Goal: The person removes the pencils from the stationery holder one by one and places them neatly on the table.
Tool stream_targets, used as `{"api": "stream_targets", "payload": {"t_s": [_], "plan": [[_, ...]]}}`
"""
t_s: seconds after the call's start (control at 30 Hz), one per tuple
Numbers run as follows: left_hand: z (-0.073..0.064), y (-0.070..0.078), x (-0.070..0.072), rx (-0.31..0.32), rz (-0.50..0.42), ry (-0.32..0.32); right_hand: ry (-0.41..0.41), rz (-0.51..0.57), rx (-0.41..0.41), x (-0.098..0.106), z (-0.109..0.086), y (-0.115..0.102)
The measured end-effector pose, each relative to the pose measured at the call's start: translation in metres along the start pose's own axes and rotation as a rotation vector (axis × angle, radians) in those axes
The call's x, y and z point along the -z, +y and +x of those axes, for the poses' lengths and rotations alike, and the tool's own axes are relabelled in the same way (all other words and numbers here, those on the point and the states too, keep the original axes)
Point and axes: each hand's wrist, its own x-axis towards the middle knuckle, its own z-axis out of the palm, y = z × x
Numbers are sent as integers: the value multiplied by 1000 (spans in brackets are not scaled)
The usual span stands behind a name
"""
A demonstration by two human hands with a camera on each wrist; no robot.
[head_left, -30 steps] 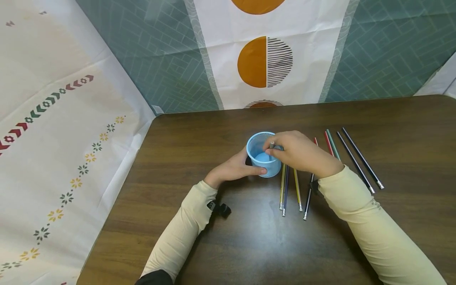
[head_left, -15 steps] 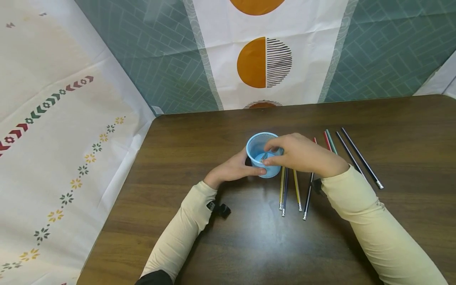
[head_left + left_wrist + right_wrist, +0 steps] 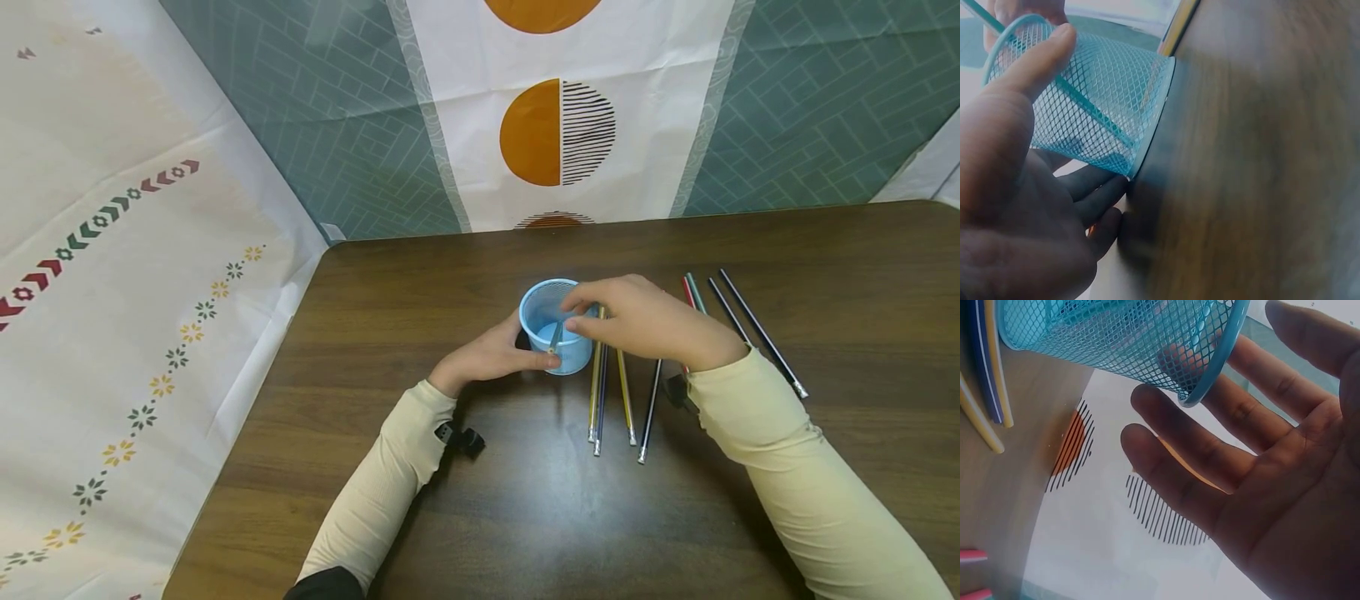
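A light-blue mesh pencil cup [image 3: 573, 357] stands on the table, held by my left hand [image 3: 491, 354] from its left side. The left thumb lies along the near wall, and the other fingers are behind and under it in the left wrist view. A teal pencil [image 3: 1088, 106] leans inside the cup, its lower end at the base and its upper part sticking out past the rim. My right hand [image 3: 648, 325] hovers at the cup's right rim. Its fingers [image 3: 1179, 437] are spread and hold nothing in the right wrist view.
Right of the cup lie several pencils: a yellow pencil [image 3: 626, 400], a blue pencil [image 3: 601, 408] and a black pencil [image 3: 651, 408]. Farther right are a red pencil [image 3: 687, 287], a teal pencil [image 3: 697, 293] and a dark pencil [image 3: 765, 337]. Patterned cloth [image 3: 337, 125] hangs behind the table [image 3: 375, 292].
My right hand has let go of the teal pencil, which now leans in the cup, and has drawn slightly right. The left hand and cup stay in place.
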Motion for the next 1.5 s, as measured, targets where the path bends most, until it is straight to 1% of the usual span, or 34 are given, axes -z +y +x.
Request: {"api": "stream_targets", "payload": {"t_s": [0.1,0.3,0.67,0.9,1.13,1.3,1.5], "plan": [[-1,0,1,8,2,-4,20,27,-4,2,-2,2],[0,-2,3,-12,-1,-18,59,96,-25,4,-5,6],[0,-3,2,-14,7,-11,73,111,-19,2,-6,9],[1,-3,2,-16,12,-10,84,100,-20,1,-5,10],[0,-3,3,-18,6,-8,91,93,-3,0,-4,9],[-1,-3,3,-16,3,-7,89,66,-2,-6,-2,9],[0,-2,3,-12,-4,-17,86,-18,79,-20,1,12]]}}
